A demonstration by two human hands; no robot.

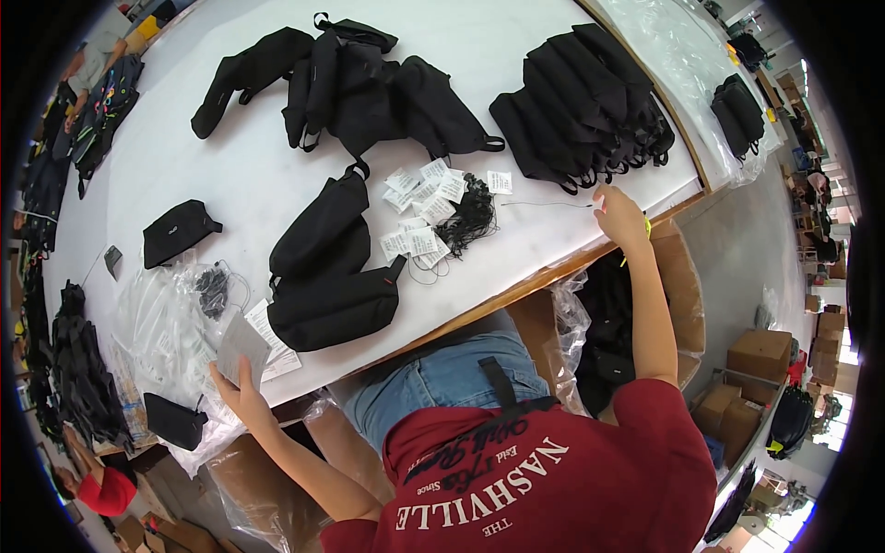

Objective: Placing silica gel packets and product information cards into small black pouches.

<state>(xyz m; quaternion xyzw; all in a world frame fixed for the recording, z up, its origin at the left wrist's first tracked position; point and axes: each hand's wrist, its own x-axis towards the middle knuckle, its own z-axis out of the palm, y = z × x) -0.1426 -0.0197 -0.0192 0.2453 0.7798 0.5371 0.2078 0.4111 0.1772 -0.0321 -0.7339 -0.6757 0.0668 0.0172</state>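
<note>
My left hand (241, 392) is closed on a flat greyish rectangular sheet (243, 347) at the table's near left edge; whether it is one sheet or several I cannot tell. Near the right end of the table, my right hand (622, 217) pinches the end of a thin black cord (544, 204). The cord runs left to a small white tag (499, 182) lying on the table. Beside that tag lies a loose heap of white tags (426, 195) with a tangle of black cords (470, 219). Two black pouches (334, 309) lie between my hands, nearest my body.
A row of overlapping black pouches (576, 101) fills the far right, and more black pouches (355, 88) lie at the back. Clear plastic bags (166, 313) cover the left end. An open cardboard box (678, 286) stands below the table edge. Co-workers are at the far left.
</note>
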